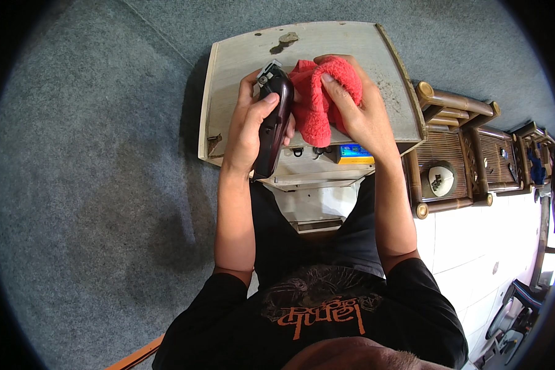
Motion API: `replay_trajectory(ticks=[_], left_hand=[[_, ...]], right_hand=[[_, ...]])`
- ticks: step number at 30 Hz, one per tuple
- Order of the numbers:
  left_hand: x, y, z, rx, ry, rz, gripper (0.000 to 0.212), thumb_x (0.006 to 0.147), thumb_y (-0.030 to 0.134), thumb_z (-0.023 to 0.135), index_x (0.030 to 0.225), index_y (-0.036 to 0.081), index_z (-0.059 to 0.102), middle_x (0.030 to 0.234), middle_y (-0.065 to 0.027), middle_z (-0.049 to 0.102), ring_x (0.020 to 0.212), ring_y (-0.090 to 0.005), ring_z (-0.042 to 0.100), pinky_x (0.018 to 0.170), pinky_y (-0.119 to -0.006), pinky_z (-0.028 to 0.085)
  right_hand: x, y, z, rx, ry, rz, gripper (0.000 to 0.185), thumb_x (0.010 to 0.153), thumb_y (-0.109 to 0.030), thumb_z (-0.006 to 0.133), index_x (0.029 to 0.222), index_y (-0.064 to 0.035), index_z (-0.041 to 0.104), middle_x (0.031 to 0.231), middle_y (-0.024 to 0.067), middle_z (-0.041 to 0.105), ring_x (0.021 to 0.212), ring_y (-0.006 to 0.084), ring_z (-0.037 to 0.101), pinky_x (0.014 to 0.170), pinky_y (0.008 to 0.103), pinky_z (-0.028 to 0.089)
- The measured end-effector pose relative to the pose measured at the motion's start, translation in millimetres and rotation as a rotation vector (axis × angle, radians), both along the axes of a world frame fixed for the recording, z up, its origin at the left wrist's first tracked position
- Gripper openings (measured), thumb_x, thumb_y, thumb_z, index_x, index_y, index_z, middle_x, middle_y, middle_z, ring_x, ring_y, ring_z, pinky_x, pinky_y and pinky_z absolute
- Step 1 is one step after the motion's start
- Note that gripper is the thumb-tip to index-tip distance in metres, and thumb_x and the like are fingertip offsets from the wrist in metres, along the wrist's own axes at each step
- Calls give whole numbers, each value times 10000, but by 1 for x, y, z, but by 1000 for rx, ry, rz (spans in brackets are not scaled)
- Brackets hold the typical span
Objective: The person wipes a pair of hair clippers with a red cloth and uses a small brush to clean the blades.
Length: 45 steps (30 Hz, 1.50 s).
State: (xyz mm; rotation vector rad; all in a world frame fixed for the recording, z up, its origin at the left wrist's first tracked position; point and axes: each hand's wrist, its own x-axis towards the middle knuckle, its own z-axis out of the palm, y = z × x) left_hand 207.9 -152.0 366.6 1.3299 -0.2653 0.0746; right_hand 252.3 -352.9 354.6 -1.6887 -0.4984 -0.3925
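A dark, glossy hair clipper [274, 122] lies upright in my left hand [246, 125], its metal blade [269, 69] pointing away from me. My left thumb presses on the clipper's body, and some of the fingers wrap behind it out of sight. Beside it, my right hand [363, 108] grips a bunched red terry cloth [321, 99], with the thumb on top of the folds. The cloth's left edge is close against the clipper's side; whether they touch I cannot tell. Both hands are above a worn, whitish wooden cabinet [249, 51].
Below the cabinet top, a blue and yellow box [355, 154] sits on a shelf. Bamboo chairs [458, 111] stand to the right, one bearing a cap [440, 179]. Grey carpet-like material [97, 162] spans the left; white floor tiles [471, 240] lie at the right.
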Motion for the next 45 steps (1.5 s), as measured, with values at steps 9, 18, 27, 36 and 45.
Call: replay_trajectory(ticks=[9, 18, 27, 36, 45], left_hand=[[-1, 1, -2, 33, -16, -10, 485, 1080, 332, 534, 1453, 34, 451, 900, -114, 658, 622, -166, 640, 541, -297, 526], [0, 9, -3, 26, -6, -177, 603, 1039, 367, 594, 1483, -7, 429, 897, -142, 656, 602, -216, 668, 522, -324, 542], [-2, 10, 1, 16, 57, -257, 561, 1006, 220, 615, 1483, -25, 448, 984, -126, 680, 646, -219, 715, 525, -315, 565], [-2, 9, 4, 93, 49, -283, 577, 1002, 239, 630, 1483, -17, 442, 1002, -106, 666, 656, -190, 700, 546, -302, 559], [-3, 9, -1, 26, 69, -223, 579, 1023, 247, 577, 1517, -7, 414, 945, -116, 657, 632, -181, 675, 535, -308, 542]], right_hand=[[-1, 0, 0, -8, 2, -5, 347, 1012, -325, 744, 1233, -58, 725, 1149, 143, 751, 1078, 323, 743, 969, 409, 552], [0, 2, 1, -22, -113, -3, 325, 979, -204, 769, 1274, -75, 723, 1208, 133, 748, 1128, 337, 735, 998, 416, 556], [2, -1, 3, -92, -244, 53, 382, 910, -40, 777, 1284, -99, 737, 1197, 111, 738, 1156, 328, 722, 1017, 406, 557], [0, -4, 1, -143, -247, 40, 324, 923, -62, 768, 1244, -84, 728, 1187, 134, 721, 1136, 354, 718, 988, 421, 559], [1, 0, -1, -49, -146, 12, 301, 948, -95, 759, 1238, -44, 699, 1169, 161, 713, 1111, 381, 715, 971, 422, 552]])
